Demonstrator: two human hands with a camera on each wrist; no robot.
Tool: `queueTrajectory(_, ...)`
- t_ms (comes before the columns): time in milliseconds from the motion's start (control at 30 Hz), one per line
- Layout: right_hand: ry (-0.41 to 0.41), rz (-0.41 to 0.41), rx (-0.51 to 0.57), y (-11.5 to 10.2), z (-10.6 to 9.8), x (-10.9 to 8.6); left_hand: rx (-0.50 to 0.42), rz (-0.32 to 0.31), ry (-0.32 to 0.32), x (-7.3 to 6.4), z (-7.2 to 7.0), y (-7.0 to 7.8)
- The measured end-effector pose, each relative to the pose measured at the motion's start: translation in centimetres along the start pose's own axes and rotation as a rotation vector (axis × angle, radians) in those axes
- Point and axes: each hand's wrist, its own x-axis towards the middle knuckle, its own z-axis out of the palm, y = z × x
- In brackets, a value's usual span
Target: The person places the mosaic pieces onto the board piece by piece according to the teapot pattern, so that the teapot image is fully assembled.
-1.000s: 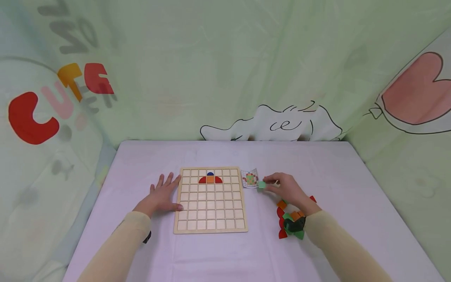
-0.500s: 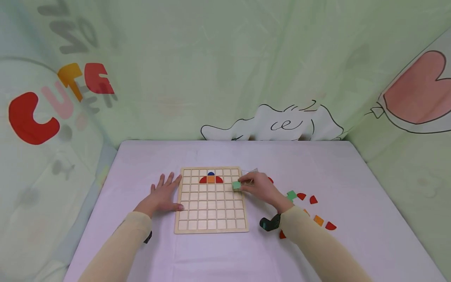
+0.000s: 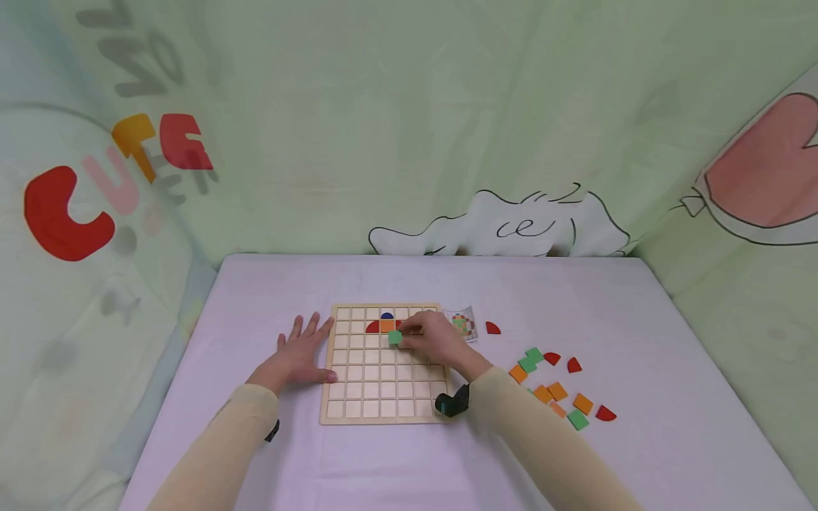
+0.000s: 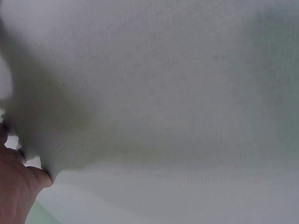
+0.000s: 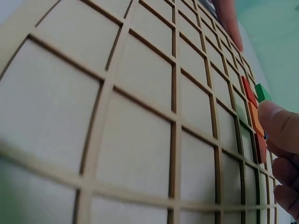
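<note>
A wooden grid board [image 3: 388, 390] lies on the table. In its top rows sit a blue rounded tile [image 3: 386, 316], an orange square tile [image 3: 387, 326] and a red quarter-round tile [image 3: 373, 327], with a second red tile partly covered by my right hand [image 3: 436, 339]. That hand pinches a green square tile [image 3: 395, 338] above the board, just below the orange one; the right wrist view has the green tile [image 5: 263, 92] by my thumb. My left hand [image 3: 295, 360] rests with spread fingers at the board's left edge; the left wrist view catches only part of that hand [image 4: 18, 191].
Right of the board lies a printed pattern card [image 3: 463, 323], partly behind my right hand. Several loose orange tiles [image 3: 582, 404], green tiles [image 3: 578, 419] and red tiles [image 3: 606, 413] are scattered on the table further right. A curtain [image 3: 409, 128] hangs behind the table.
My right hand has carried the green tile leftward from beside the card to over the board's upper middle. The loose tiles on the right are more visible. My left hand stays put.
</note>
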Motion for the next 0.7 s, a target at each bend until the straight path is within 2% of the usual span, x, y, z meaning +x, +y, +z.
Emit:
queueTrajectory(400,-0.045,0.002,-0.026,-1.6,1.8,1.6,-0.004,0.004,-0.001,-0.2,-0.1,0.1)
queueTrajectory(700,-0.034,-0.034,-0.121,-2.2,2.5,2.0,0.000,-0.002,0.005,-0.2,-0.1,0.2)
